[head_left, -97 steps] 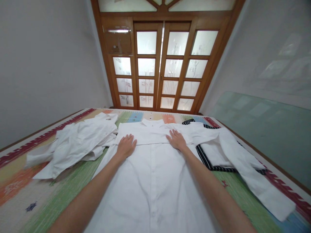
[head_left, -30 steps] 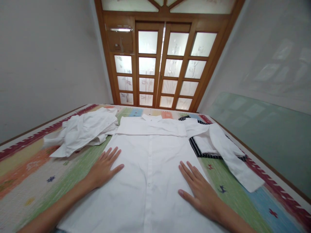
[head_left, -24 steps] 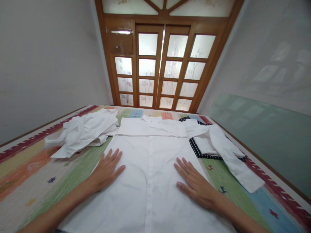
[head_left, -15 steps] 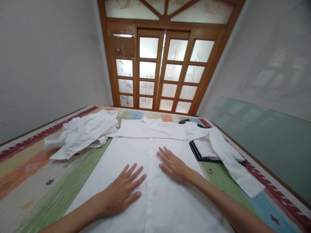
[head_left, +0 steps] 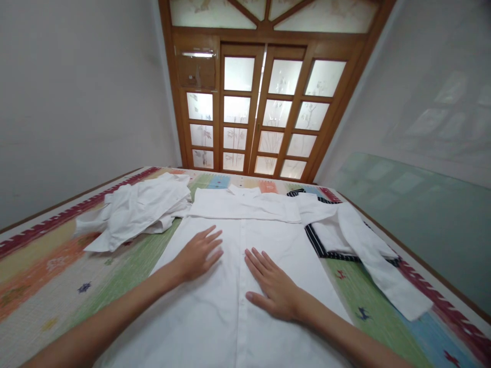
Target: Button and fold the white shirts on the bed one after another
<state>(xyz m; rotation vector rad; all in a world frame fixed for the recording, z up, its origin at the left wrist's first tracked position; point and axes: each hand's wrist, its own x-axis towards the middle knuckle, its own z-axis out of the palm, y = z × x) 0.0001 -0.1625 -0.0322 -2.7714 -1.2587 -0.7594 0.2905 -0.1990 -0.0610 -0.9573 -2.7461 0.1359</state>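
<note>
A white button-up shirt (head_left: 238, 306) lies flat, front up, on a colourful woven mat (head_left: 46, 276). One sleeve is folded across its chest below the collar. My left hand (head_left: 197, 253) rests flat on the shirt left of the button line, fingers spread and open. To the right of the buttons my right hand (head_left: 274, 289) presses flat on the cloth, fingers stretched out. Neither hand holds anything. The shirt's other sleeve (head_left: 379, 260) stretches out to the right.
A crumpled white garment (head_left: 134, 209) lies at the left rear of the mat. A dark striped cloth (head_left: 326, 245) lies under the right sleeve. Wooden glazed doors (head_left: 261, 112) stand behind, and a glass sheet (head_left: 414, 214) leans on the right wall.
Both hands slid from the folded sleeve down the shirt, out to its sides, then in to the button line. In the last half second the left moved forward and the right drew back.
</note>
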